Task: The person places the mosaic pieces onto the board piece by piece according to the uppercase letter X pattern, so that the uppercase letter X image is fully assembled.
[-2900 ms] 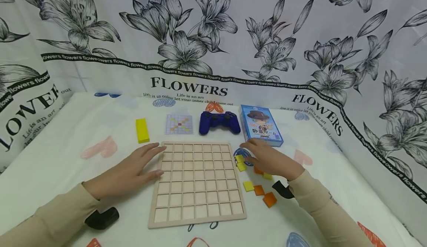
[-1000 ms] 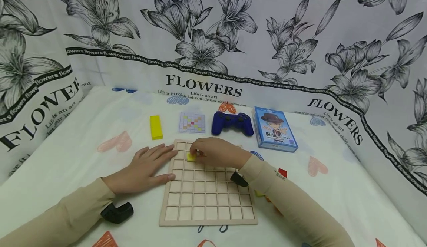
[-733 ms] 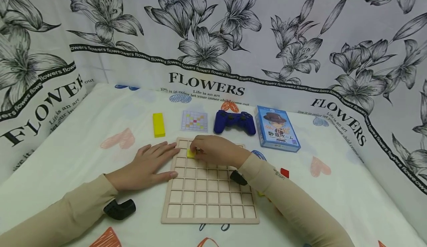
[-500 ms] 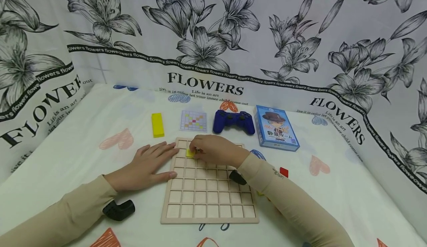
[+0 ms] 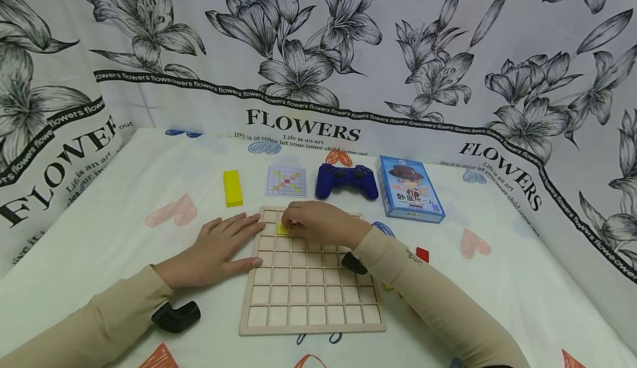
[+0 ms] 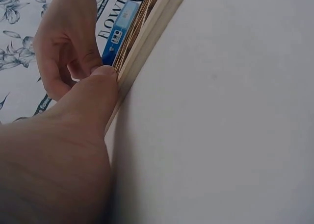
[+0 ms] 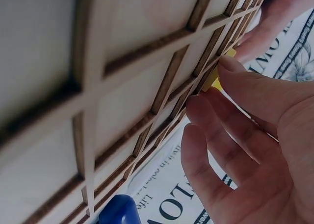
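A pale wooden grid board (image 5: 307, 296) lies in the middle of the table. My left hand (image 5: 214, 255) rests flat along its left edge, fingers spread and fingertips touching the frame. Over the upper part of the board reaches my right hand (image 5: 320, 223), its thumb and curled fingers pinching a yellow square tile (image 5: 282, 229). That tile sits at a cell in the second row, near the left side. In the right wrist view the thumb presses on the yellow tile (image 7: 213, 77); part of it is hidden by the fingers. The left wrist view shows my left thumb (image 6: 100, 89) against the board's rim.
Behind the board are a yellow block (image 5: 232, 188), a printed grid card (image 5: 286, 181), a blue game controller (image 5: 346, 181) and a blue box (image 5: 411, 189). A red piece (image 5: 422, 255) shows beyond the right sleeve, which hides most other loose tiles. A patterned cloth wall stands behind.
My right hand has moved left from the loose tiles onto the board with a yellow tile. Over the last second it stays nearly in place. My left hand keeps to the left edge.
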Demonstrator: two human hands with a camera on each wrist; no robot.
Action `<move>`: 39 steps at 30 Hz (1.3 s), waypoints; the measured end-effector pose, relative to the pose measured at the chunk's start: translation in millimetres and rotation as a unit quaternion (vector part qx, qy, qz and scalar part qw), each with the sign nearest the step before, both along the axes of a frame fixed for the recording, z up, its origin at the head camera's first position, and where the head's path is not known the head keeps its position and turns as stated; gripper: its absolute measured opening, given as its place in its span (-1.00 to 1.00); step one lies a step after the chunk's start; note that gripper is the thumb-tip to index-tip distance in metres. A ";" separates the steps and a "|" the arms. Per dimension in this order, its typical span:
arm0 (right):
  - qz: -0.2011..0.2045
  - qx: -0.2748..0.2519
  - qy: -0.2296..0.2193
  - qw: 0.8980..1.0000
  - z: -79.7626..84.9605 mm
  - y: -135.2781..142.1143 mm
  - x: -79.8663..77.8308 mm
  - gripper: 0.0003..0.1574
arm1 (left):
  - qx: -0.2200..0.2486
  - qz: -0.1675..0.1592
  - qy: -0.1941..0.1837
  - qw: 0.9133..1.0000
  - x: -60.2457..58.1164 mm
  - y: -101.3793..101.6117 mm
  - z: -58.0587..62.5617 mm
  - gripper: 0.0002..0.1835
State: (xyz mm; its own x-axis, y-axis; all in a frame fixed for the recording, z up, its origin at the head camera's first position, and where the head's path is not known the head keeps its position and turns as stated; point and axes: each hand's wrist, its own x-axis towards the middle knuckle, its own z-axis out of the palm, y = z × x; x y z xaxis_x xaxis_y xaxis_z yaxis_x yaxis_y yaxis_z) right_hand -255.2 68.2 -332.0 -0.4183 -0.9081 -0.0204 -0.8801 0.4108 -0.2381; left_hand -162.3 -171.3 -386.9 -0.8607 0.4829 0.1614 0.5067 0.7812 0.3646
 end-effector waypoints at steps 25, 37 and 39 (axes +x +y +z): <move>-0.136 0.055 -0.004 0.989 36.1 110.7 25.5 -0.66 | 0.006 0.000 0.013 1.000 -0.6 2.3 -1.4 -0.25; -0.252 0.090 -0.016 0.964 24.7 223.5 56.6 -0.60 | 0.012 -0.008 0.021 1.000 -3.0 -0.5 -7.6 -0.24; -0.265 0.088 -0.018 0.960 22.2 233.0 59.3 -0.60 | 0.010 -0.007 0.026 1.000 -2.9 0.2 -7.7 -0.24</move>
State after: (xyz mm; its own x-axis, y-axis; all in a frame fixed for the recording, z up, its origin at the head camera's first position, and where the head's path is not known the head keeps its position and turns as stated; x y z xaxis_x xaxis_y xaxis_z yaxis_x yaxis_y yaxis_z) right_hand -195.9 301.2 -309.8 -0.8172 -0.5481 -0.1782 -0.5279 0.8359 -0.1500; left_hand -165.2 -171.1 -394.7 -0.8437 0.4915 0.2159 0.5368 0.7664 0.3529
